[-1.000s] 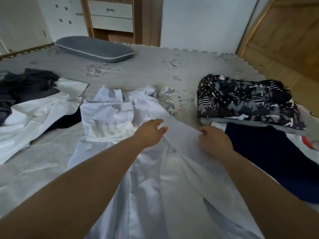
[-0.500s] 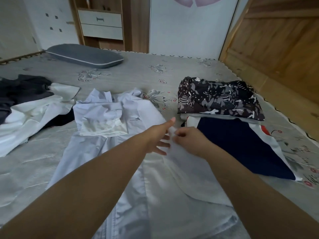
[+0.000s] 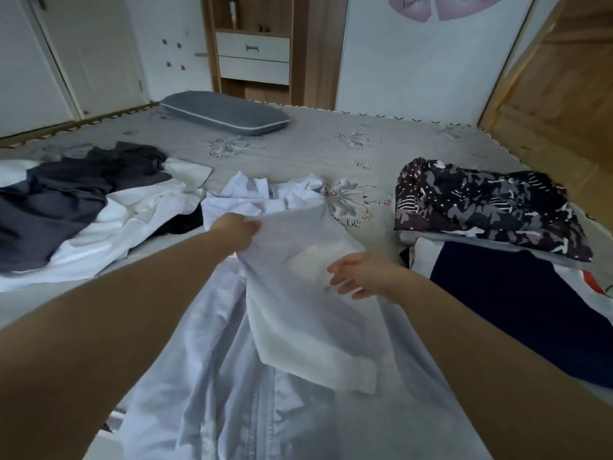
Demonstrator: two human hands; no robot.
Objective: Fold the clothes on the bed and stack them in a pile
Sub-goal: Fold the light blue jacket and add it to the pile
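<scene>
- Head view: pale shirt (image 3: 212,386) spread button-side up on bed (image 3: 298,151), collar far end, hem toward cam.
- Sleeve (image 3: 298,293) now lifted and swung across shirt front; half a sec ago pinched low at shirt's right edge, near navy garment. Cuff end hangs over placket, nearer cam.
- Left hand (image 3: 237,229) gone from flat, fingers out, to closed grip on sleeve's upper edge near shoulder; pulls fabric taut.
- Right hand (image 3: 360,275) let go of its pinch: fingers now loose and spread, touching or just above sleeve's right side, holding nothing as far as visible.
- Meaning for task, by judgement: first sleeve fold about done, needs laying flat and smoothing; other sleeve, then body folds not yet done.
- Pile so far: patterned dark garment (image 3: 487,207) folded on top, just right of shirt, over navy garment (image 3: 517,310) w/ white and red edges.
- Left of shirt: unfolded heap, white garment (image 3: 109,227) under dark grey garment (image 3: 66,197). Plenty left to fold.
- Far side: grey pillow (image 3: 225,112) near bed's far edge; wooden headboard (image 3: 557,94) at right.
</scene>
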